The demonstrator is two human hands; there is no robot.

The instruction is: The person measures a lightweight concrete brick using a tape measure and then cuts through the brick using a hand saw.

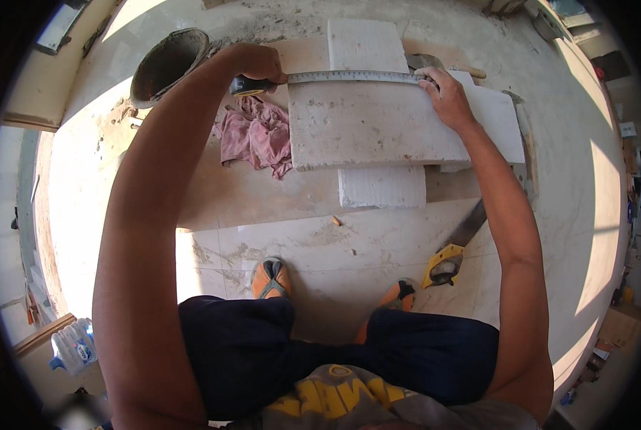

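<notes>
My left hand (262, 63) is closed around a black and yellow tape measure (249, 87) just past the left end of a pale, dusty block (363, 125). From it the metal blade (353, 76) runs out along the block's far edge. At the other end, the fingers of my right hand (446, 97) pinch the blade against the block's top. This block lies flat across other white blocks, one showing at the far side (366, 44) and one at the near side (381, 186). Another white block (498, 118) sits to the right, partly behind my right forearm.
A crumpled pink cloth (257, 136) lies left of the block. A dirty black bucket (168, 66) stands at the far left. Near my right foot is a handsaw with a yellow handle (444, 266). A wooden-handled tool (471, 72) lies behind the blocks.
</notes>
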